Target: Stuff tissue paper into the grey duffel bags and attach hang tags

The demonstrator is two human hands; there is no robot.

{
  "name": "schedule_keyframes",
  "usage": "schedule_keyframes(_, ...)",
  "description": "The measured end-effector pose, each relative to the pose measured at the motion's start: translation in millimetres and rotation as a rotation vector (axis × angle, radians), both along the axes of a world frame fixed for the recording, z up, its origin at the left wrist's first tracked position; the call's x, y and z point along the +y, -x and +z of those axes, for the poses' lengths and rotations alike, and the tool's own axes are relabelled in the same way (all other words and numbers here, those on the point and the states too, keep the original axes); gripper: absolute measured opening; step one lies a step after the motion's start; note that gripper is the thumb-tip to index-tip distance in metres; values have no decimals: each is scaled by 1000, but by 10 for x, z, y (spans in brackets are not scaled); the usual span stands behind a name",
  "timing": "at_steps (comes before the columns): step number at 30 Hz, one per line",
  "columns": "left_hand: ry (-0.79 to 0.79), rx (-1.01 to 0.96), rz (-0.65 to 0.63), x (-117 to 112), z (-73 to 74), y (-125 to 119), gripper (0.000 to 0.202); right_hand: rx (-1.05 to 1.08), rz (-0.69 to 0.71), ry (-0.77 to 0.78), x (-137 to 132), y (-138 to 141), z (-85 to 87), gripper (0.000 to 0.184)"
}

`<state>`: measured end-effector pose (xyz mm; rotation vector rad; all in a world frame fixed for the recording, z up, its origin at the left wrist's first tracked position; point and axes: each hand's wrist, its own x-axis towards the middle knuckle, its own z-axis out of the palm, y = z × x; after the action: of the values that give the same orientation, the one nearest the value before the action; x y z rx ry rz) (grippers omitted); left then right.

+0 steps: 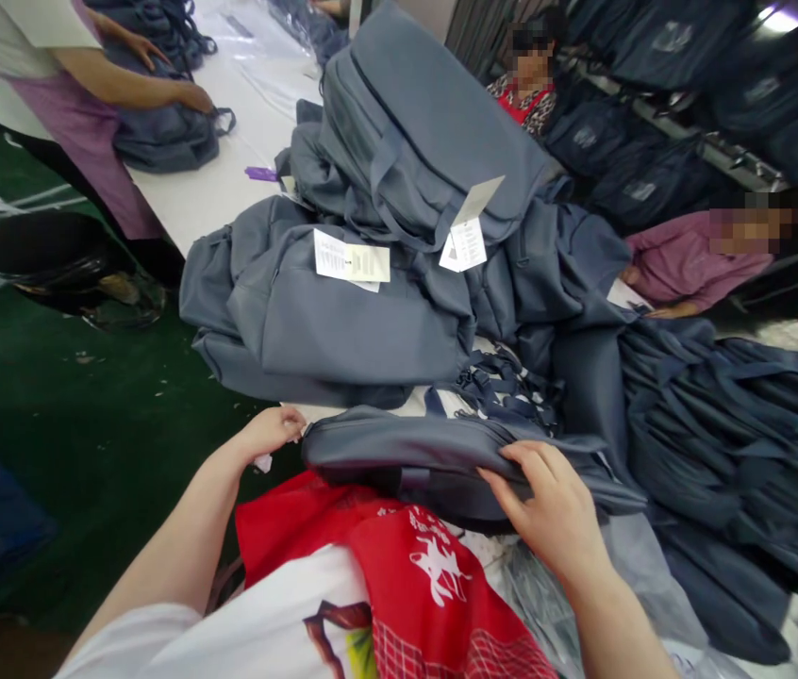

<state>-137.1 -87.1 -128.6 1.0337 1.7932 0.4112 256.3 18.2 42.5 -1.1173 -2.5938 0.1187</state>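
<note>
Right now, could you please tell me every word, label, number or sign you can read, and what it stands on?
No text can be read.
White and cream paper tags on stacked grey-blue bags: printed lines, too small to read.
Red cloth apron: white lettering above a white figure, too blurred to read.
Dark blue hanging bags behind: pale marks, too blurred to read.

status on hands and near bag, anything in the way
Right hand on near bag. Left hand by its left end. Tagged bags heaped just beyond.
</note>
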Motion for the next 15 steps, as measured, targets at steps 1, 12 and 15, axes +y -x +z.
schedule_keyframes(1, -9, 10, -2, 23, 23, 4, 33, 14, -4, 8, -10, -26, -14, 17)
schedule_keyframes(12, -268, 12, -182, 253, 850, -439, 39, 179, -25, 43, -410, -126, -64, 5)
schedule_keyframes(15, -442, 129, -277, 397, 1064, -809, 45, 193, -17, 12, -484, -98, -93, 3)
